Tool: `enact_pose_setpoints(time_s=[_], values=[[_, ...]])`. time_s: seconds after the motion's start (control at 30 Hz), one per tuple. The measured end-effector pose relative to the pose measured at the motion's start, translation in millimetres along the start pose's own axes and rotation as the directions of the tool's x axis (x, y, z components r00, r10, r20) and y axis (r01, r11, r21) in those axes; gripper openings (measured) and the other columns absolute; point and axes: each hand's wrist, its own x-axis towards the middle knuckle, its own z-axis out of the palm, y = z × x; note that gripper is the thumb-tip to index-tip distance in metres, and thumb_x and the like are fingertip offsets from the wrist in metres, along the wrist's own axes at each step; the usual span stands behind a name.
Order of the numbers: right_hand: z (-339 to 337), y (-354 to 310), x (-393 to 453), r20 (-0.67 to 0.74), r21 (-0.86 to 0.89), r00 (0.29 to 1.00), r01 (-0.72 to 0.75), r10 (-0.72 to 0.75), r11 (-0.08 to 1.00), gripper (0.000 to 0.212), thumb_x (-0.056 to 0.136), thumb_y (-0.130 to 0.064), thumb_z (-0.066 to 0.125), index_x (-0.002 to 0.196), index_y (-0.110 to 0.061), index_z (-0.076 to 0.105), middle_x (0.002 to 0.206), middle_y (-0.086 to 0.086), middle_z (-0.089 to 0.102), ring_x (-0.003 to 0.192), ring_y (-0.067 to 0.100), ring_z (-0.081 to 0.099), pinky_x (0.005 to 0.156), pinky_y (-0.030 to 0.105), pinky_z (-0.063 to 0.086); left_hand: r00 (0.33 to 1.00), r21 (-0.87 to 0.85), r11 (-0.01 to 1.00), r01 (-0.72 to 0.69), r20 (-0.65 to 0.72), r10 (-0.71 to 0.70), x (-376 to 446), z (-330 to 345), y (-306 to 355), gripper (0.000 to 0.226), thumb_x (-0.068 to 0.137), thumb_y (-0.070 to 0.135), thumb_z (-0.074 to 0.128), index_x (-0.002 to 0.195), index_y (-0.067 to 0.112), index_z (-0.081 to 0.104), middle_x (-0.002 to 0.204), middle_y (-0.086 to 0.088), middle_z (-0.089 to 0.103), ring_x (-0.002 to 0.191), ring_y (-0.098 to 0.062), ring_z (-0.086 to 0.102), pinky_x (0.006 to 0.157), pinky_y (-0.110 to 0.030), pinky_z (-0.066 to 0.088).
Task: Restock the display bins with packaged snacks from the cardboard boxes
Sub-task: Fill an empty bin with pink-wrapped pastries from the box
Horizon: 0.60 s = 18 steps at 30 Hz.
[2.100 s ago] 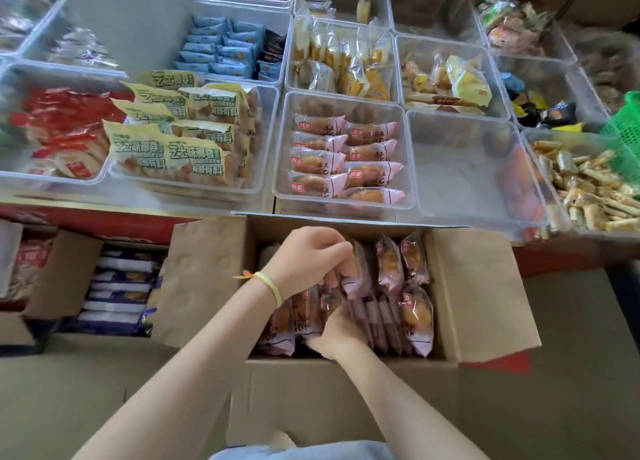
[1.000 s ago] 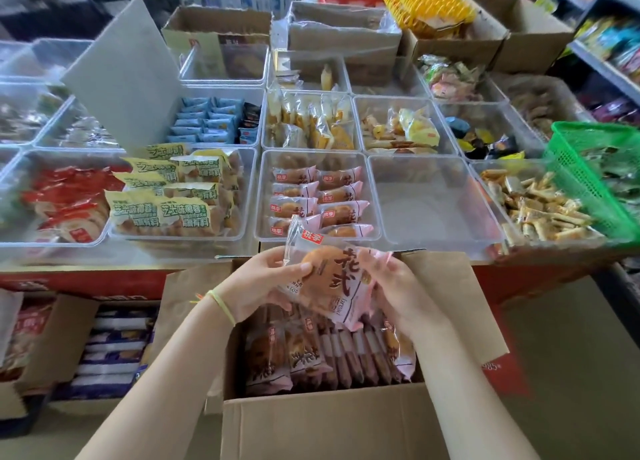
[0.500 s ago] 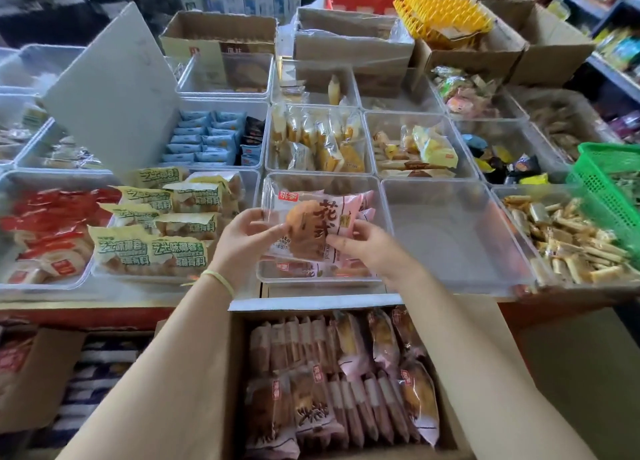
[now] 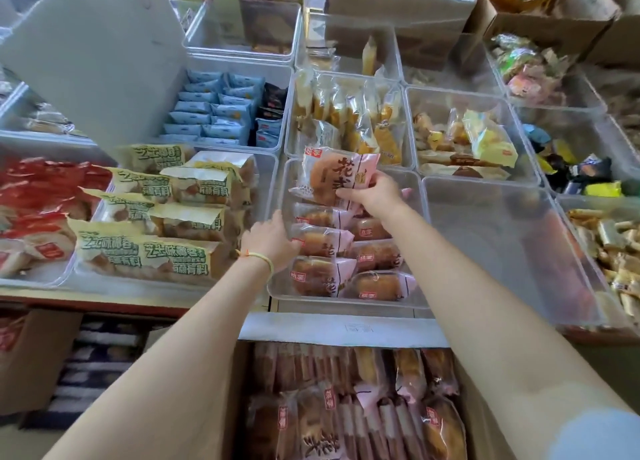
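Note:
My right hand (image 4: 372, 191) grips a pink-and-clear packet of round cake (image 4: 327, 174) and holds it tilted over the far end of a clear display bin (image 4: 414, 248). That bin holds several of the same pink packets (image 4: 377, 281) in two rows. My left hand (image 4: 272, 239) reaches over the bin's left wall, fingers on a packet (image 4: 322, 241) in the left row. Below, an open cardboard box (image 4: 341, 328) is packed with more of these cakes (image 4: 349, 407) standing on edge.
An empty clear bin (image 4: 502, 251) lies right of the pink one. A bin of green-labelled packets (image 4: 159, 224) sits to the left, with red packets (image 4: 38, 200) beyond. Blue packets (image 4: 211, 113), yellow pastries (image 4: 349, 113) and a grey board (image 4: 93, 47) stand further back. Another box (image 4: 34, 362) sits lower left.
Both hands lifted one packet from the box to the bin. Now only my right hand holds it, further over the bin, and my left hand has dropped onto the packets lying inside.

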Motion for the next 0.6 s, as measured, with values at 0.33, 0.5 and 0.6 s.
enact_pose_setpoints(time_s=[0.33, 0.5, 0.6], values=[[22.5, 15.9, 66.3, -0.001, -0.351, 0.998, -0.065, 0.070, 0.934, 0.033, 0.087, -0.026, 0.076, 0.114, -0.011, 0.064, 0.108, 0.003, 0.067, 0.101, 0.023, 0.062, 0.085, 0.032, 0.048, 0.998, 0.058, 0.998, 0.024, -0.062, -0.021, -4.0, 20.0, -1.7, 0.073, 0.091, 0.034, 0.064, 0.145, 0.004, 0.025, 0.128, -0.014, 0.057, 0.126, -0.029, 0.043, 0.088, -0.039, 0.047], [26.9, 13.8, 64.6, -0.030, -0.413, 0.996, -0.092, 0.087, 0.906, 0.032, 0.093, -0.013, 0.060, 0.124, -0.007, 0.053, 0.115, 0.011, 0.061, 0.109, 0.030, 0.058, 0.089, 0.037, 0.050, 0.996, 0.106, 0.994, 0.029, -0.086, -0.020, -3.6, 23.9, -1.2, 0.080, 0.092, 0.030, 0.062, 0.151, 0.001, 0.015, 0.135, -0.012, 0.055, 0.134, -0.029, 0.037, 0.092, -0.039, 0.047], [22.9, 12.6, 51.1, -0.088, -0.302, 0.994, -0.081, 0.057, 0.950, 0.042, 0.093, -0.009, 0.057, 0.133, -0.014, 0.046, 0.109, 0.003, 0.060, 0.106, 0.025, 0.057, 0.076, 0.031, 0.048, 0.996, 0.101, 0.994, 0.032, -0.084, -0.024, -2.6, 23.5, 0.2, 0.082, 0.093, 0.029, 0.062, 0.152, 0.001, 0.013, 0.139, -0.013, 0.053, 0.135, -0.030, 0.036, 0.095, -0.040, 0.046]])
